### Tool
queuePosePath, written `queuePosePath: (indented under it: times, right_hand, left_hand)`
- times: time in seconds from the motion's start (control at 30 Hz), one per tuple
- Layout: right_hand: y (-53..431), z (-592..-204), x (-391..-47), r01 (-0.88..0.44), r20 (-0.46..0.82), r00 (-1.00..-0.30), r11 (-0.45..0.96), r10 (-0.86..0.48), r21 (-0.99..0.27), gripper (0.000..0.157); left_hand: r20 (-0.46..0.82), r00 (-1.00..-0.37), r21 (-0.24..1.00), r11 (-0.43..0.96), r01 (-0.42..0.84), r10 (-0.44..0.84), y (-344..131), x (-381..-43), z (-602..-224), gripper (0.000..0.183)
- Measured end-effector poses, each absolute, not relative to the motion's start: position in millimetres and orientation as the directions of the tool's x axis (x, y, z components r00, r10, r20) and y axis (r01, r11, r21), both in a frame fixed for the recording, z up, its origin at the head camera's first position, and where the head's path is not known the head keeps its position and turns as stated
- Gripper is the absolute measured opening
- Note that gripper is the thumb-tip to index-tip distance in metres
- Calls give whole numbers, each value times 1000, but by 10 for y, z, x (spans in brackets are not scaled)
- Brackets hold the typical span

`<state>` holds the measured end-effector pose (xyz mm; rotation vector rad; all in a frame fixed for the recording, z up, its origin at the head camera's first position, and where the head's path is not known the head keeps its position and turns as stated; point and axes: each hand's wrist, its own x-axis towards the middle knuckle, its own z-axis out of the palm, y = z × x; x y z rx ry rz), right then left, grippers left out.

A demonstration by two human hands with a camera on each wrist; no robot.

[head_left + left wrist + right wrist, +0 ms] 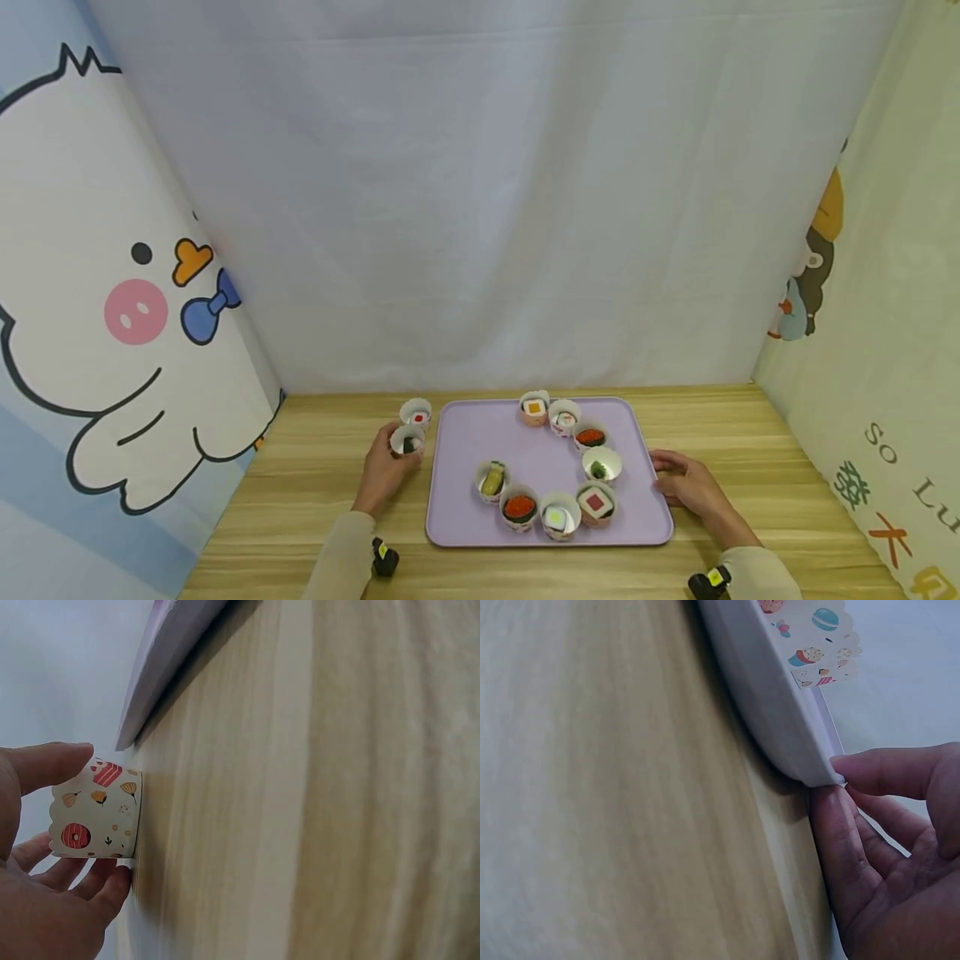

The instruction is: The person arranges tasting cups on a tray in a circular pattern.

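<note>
My left hand [385,472] grips a small patterned paper cup [101,810] on the table left of the tray, thumb on one side and fingers on the other. In the head view this cup [407,440] holds a white and dark green piece. Just behind it stands another paper cup [416,412] with a white piece with a red centre. At the right, my right hand [693,487] pinches the right rim of the lilac tray [487,425], with the thumb [892,771] above and fingers below. The tray lies flat.
Several paper cups with toy-like sushi pieces stand on the tray in a loose curve, among them a cup with orange roe [519,508] and one with a yellow piece [492,480]. White cloth [510,208] hangs behind the wooden table [300,500]; printed cloths flank it.
</note>
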<state>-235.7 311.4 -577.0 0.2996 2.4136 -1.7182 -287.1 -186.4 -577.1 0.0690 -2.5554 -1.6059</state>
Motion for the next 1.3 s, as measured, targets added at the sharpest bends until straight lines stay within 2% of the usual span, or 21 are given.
queuePosePath:
  times: [0.5,0.83,1.0,1.2,1.3]
  right_hand:
    - [3107,-5784,-2356,253,-247,-967,316,61,-914,61]
    - [3097,-5766,-2360,254,-245,-967,318,70,-913,61]
    - [3109,-5792,-2377,253,-244,-967,309,68,-917,61]
    - [3108,-5799,-2378,246,-241,-969,306,55,-920,61]
    - [3111,-5806,-2383,244,-242,-969,312,47,-918,62]
  left_hand:
    - [70,-989,893,451,3,-132,-1870,-2848,-5802,67]
    - [61,-990,901,435,1,-126,-1857,-2752,-5674,67]
    - [83,-990,913,407,29,-115,-1846,-2725,-5587,65]
    - [165,-980,882,461,94,-115,-1801,-2719,-5500,65]
    - [160,-983,887,450,103,-92,-1757,-2717,-5434,66]
